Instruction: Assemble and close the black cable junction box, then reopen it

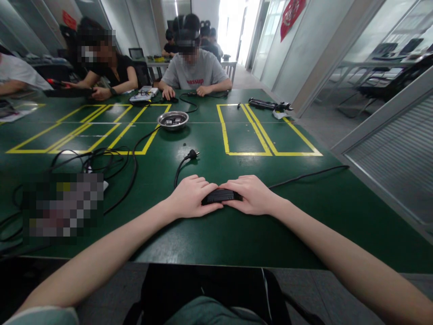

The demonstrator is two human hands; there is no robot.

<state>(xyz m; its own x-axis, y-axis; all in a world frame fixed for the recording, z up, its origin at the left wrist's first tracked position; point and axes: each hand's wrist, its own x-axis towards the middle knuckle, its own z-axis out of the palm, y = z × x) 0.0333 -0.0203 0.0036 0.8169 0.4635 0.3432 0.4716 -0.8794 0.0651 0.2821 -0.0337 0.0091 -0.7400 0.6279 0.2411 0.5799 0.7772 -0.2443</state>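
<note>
Between my two hands is a black power adapter (221, 195), a long brick lying low over the green table near its front edge. My left hand (192, 196) is closed on the adapter's left end, with the thumb along the near side. My right hand (250, 195) grips the other end in the same way, and the fingertips of both hands almost meet. A cable with a black plug (192, 154) curves out from behind my left hand. Another thin black cord (309, 176) runs right from behind my right hand. The adapter's ends are hidden by my fingers.
A metal bowl (172, 121) with small cylindrical parts stands beyond the plug. Tangled black cables (101, 158) lie at left beside a blurred-out object (66, 205). Yellow tape marks rectangles (248, 154) on the table. A folded black tripod-like item (269, 104) lies far right. Other people sit opposite.
</note>
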